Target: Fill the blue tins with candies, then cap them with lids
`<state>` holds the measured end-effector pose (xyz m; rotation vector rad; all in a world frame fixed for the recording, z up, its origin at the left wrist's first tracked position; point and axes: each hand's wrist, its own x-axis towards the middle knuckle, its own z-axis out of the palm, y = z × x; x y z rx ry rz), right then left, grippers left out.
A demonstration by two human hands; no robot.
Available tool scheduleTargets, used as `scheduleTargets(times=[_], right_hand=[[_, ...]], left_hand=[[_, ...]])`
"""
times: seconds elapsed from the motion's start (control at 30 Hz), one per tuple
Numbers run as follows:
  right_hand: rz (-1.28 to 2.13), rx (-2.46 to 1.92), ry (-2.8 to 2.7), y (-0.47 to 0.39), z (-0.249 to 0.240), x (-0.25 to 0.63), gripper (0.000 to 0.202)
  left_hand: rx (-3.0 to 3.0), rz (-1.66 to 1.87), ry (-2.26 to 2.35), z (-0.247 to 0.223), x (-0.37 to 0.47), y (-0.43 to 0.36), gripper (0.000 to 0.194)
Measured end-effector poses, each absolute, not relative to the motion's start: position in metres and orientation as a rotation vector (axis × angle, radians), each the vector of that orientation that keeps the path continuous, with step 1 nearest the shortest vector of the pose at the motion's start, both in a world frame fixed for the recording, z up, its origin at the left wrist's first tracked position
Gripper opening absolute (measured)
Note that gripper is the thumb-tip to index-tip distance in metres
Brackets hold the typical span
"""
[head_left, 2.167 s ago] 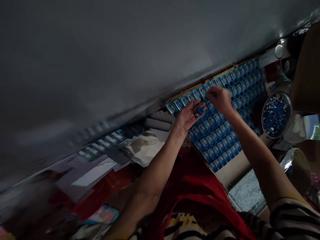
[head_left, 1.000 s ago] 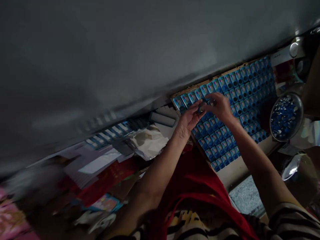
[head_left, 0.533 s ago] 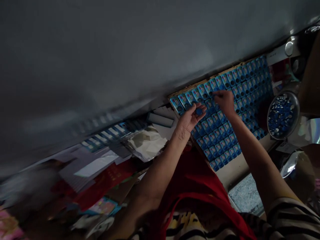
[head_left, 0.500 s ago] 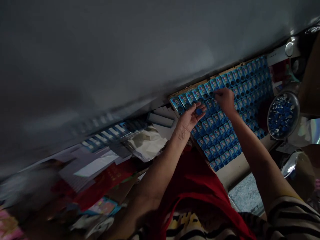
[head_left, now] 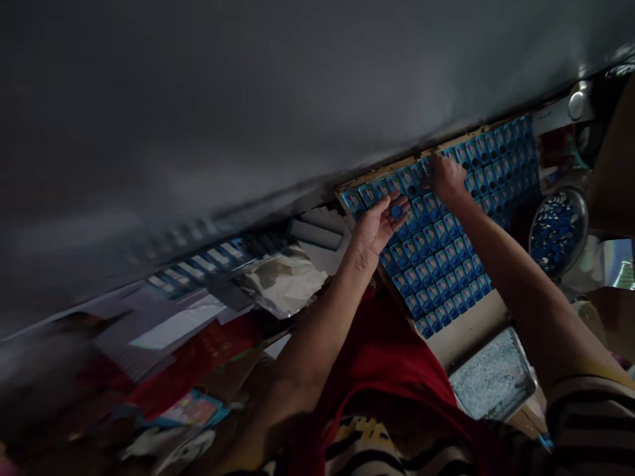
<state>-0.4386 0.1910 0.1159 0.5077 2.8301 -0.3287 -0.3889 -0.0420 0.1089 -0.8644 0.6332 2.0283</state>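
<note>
Many small blue cards (head_left: 423, 240), each with a round spot, lie in close rows on a board. Over the left part of the rows is my left hand (head_left: 376, 225), palm up with fingers partly curled. It holds a round blue disc (head_left: 397, 211) against the fingers. My right hand (head_left: 445, 177) is at the back rows, fingers bent down and pinched on the cards. What is between its fingertips is hidden and blurred. Some cards in the back row show dark round spots; nearer rows show blue ones.
A clear bowl (head_left: 557, 231) of blue and white discs stands right of the cards. In front lies a shallow tray (head_left: 493, 375) of pale bits. Left are a plastic-wrapped packet (head_left: 282, 281), papers and a red sheet (head_left: 193, 360). A grey wall-like surface (head_left: 223, 99) rises behind.
My right hand has moved slightly up toward the back edge of the cards. My left hand stays nearly in place with the blue disc. The view has shifted a little.
</note>
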Motion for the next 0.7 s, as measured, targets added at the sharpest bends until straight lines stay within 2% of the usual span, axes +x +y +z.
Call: scheduleTargets(times=[0.07, 0.13, 0.27, 0.43, 0.57, 0.7], right_hand=[[-0.285, 0.509, 2.842, 0.17, 0.133, -0.42, 0.016], [-0.408, 0.438, 2.86, 0.143, 0.147, -0.395, 0.014], [-0.723, 0.238, 2.769, 0.099, 0.153, -0.343, 0.022], [-0.884, 0.385, 2.801, 0.103, 0.139, -0.331, 0.031], [-0.687, 0.644, 2.855, 0.131, 0.132, -0.371, 0.027], [-0.429, 0.663, 2.752, 0.14, 0.132, -0.411, 0.02]], left_hand=[[-0.888, 2.016, 0.652, 0.112, -0.388, -0.042, 0.032], [-0.896, 2.021, 0.66, 0.113, -0.386, -0.043, 0.027], [-0.964, 2.017, 0.652, 0.109, -0.377, -0.039, 0.027], [-0.963, 2.027, 0.683, 0.111, -0.372, -0.037, 0.022], [-0.884, 2.234, 0.927, 0.116, -0.377, -0.056, 0.011], [-0.8, 2.333, 1.302, 0.112, -0.379, -0.078, 0.011]])
